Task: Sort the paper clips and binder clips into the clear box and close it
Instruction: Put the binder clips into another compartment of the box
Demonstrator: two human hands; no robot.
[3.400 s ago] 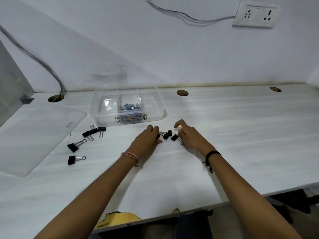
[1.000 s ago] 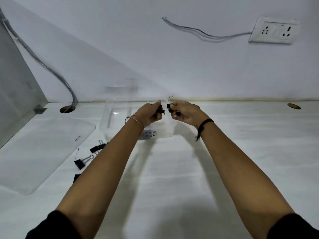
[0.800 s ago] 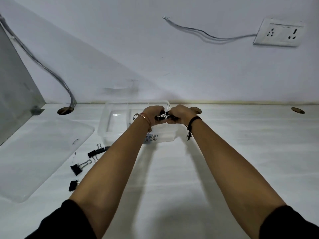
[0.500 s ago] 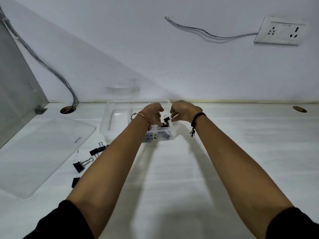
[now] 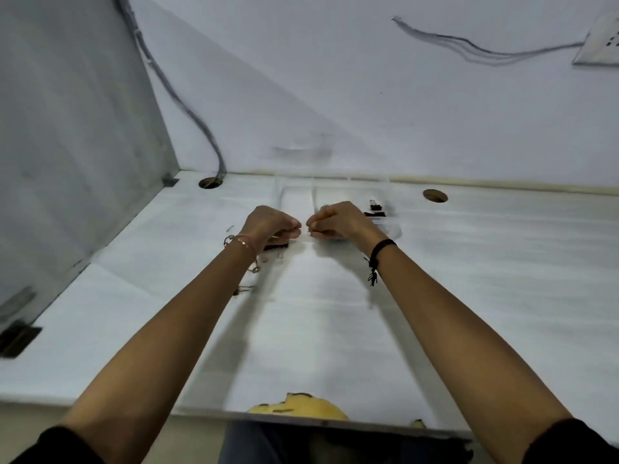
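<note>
Both hands observed over near edge of clear box (image 5: 335, 185) on white desk (image 5: 502, 279). Left hand (image 5: 269, 226) curled, contents undeterminable. Right hand (image 5: 338, 222) likewise. Binder clips (image 5: 375, 209) seen in right compartment; more (image 5: 274, 247) noted under left hand.

Bare forearms, black sleeves pushed way up near the elbows. Thin gold chain bracelet plus a pinkish thread band on the left hand (image 5: 268, 222) wrist. Black cord band on the right hand (image 5: 341, 221) wrist, knotted tassel dangling at 6 o'clock.
</note>
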